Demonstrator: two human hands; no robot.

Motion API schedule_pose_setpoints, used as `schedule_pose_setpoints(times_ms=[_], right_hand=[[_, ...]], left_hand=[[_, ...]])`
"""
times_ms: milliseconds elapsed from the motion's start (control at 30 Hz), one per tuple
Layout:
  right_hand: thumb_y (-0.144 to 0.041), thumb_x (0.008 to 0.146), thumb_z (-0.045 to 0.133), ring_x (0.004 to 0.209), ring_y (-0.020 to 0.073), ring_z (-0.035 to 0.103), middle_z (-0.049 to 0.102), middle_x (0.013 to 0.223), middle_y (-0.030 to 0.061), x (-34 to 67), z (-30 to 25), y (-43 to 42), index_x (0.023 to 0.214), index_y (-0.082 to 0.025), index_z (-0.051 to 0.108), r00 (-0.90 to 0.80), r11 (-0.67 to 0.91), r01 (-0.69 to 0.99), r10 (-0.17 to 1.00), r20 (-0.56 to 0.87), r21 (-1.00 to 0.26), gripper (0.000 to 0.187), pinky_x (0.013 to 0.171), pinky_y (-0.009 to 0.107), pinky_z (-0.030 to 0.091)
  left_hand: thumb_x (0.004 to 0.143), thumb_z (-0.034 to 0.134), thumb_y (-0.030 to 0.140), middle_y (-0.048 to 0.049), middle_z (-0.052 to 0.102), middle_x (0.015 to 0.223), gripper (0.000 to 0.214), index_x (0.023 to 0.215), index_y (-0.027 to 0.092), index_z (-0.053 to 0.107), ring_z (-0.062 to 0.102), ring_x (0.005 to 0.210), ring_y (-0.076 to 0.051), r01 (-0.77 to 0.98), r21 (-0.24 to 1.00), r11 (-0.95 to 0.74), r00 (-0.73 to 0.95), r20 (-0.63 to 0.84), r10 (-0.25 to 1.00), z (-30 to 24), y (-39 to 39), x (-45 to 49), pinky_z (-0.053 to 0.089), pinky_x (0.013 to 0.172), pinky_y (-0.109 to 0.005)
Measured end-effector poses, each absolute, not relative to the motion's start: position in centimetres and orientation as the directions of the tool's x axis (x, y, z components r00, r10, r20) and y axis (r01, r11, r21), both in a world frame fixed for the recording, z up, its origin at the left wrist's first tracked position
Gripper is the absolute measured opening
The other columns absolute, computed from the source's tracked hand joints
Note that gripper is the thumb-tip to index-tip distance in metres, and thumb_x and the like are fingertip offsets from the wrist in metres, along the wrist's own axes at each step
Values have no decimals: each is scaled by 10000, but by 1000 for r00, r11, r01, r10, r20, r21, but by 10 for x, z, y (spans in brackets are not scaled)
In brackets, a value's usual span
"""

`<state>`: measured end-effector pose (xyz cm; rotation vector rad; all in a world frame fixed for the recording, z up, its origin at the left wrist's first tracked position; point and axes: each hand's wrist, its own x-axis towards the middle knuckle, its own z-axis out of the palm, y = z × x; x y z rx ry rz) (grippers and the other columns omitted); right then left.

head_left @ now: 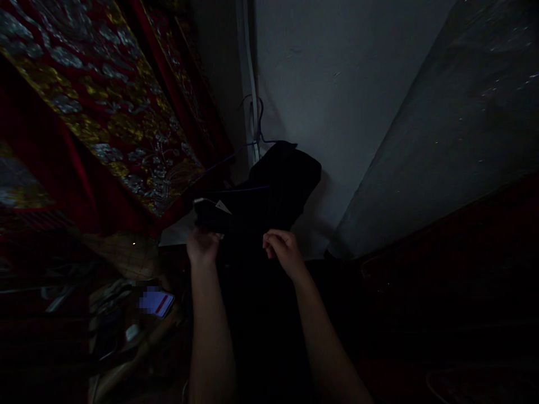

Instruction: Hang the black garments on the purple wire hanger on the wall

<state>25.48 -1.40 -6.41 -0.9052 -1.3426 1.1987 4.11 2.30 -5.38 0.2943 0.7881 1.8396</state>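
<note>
A black garment (280, 185) hangs in front of me against a pale wall, on what looks like a blue wire hanger (257, 120). A small white tag (222, 206) shows near its left edge. My left hand (202, 246) is closed on the garment's lower left part just under the tag. My right hand (283, 248) is curled, its fingers pinching the dark cloth a little to the right. The scene is dim and the lower part of the garment is lost in shadow.
Red cloth with gold and silver embroidery (105, 95) hangs at the left. A lit phone (156, 302) lies among clutter at the lower left. A grey glittery fabric roll (442, 129) leans at the right. A white pipe (248, 62) runs up the wall.
</note>
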Motion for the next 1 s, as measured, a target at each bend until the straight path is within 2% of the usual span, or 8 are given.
schedule_pose_setpoints(times_ms=[133, 233, 333, 500, 700, 833, 933, 1000], right_hand=[[-399, 783, 529, 444, 111, 435, 475, 465, -24, 261, -76, -3, 547, -198, 566, -15, 179, -79, 983, 181, -981, 313, 492, 249, 329], [-444, 808, 607, 598, 146, 538, 566, 597, -2, 267, -82, -2, 640, -196, 606, 53, 235, 66, 970, 238, -970, 300, 600, 259, 419], [-437, 807, 699, 921, 199, 636, 687, 970, 39, 264, -79, -9, 957, -214, 658, -57, 320, 54, 947, 317, -946, 271, 842, 301, 496], [-305, 822, 666, 1080, 235, 637, 698, 1077, 42, 250, -65, -21, 1100, -250, 659, -266, 401, -67, 875, 404, -914, 283, 1014, 372, 477], [-240, 802, 539, 791, 207, 658, 698, 777, 16, 276, -18, 22, 795, -208, 699, -163, 529, 24, 839, 519, -848, 163, 778, 319, 528], [-191, 797, 533, 1077, 200, 634, 725, 1050, 46, 286, 8, 93, 984, -206, 707, 36, 723, 129, 681, 732, -679, 255, 979, 319, 461], [-267, 814, 583, 804, 179, 638, 674, 737, 14, 286, 0, 134, 740, -185, 661, 11, 609, 240, 777, 629, -756, 136, 784, 277, 481], [-345, 811, 621, 580, 139, 523, 517, 518, -30, 294, -12, 145, 550, -192, 550, -34, 502, 335, 853, 522, -798, 311, 595, 249, 404]], left_hand=[[861, 556, 234, -34, 727, 830, 142, 854, 184, 688, 695, 825, -168, -764, 636, -112, -395, -324, 860, -78, 6, 81, 537, 835, -305], [799, 678, 311, -15, 720, 917, 130, 881, 210, 681, 682, 899, -164, -633, 749, -196, -394, -93, 915, -67, -2, 101, 525, 888, -288], [823, 703, 386, -16, 695, 970, 162, 900, 247, 674, 659, 987, -190, -289, 892, -347, -331, 247, 911, -51, -15, 117, 506, 966, -335], [897, 639, 423, -90, 605, 1204, 179, 917, 250, 680, 544, 1241, -256, 286, 814, -505, -223, 569, 792, -38, -31, 136, 394, 1120, -414], [982, 406, 591, -88, 660, 1267, 464, 1288, 271, 543, 612, 1211, -233, 274, 928, -252, 215, 196, 957, -50, -21, 107, 464, 1062, -374], [901, 547, 621, -76, 734, 1139, 440, 1076, 241, 683, 666, 1114, -278, 487, 828, -277, 469, 20, 883, -43, -11, 87, 513, 953, -369], [886, 544, 632, -50, 740, 857, 444, 844, 213, 685, 688, 788, -250, 651, 687, -322, 503, -73, 861, -25, -3, 70, 500, 685, -325], [882, 559, 585, -42, 735, 821, 407, 794, 209, 689, 667, 726, -228, 726, 602, -333, 510, -146, 847, -15, 1, 53, 460, 641, -302]])
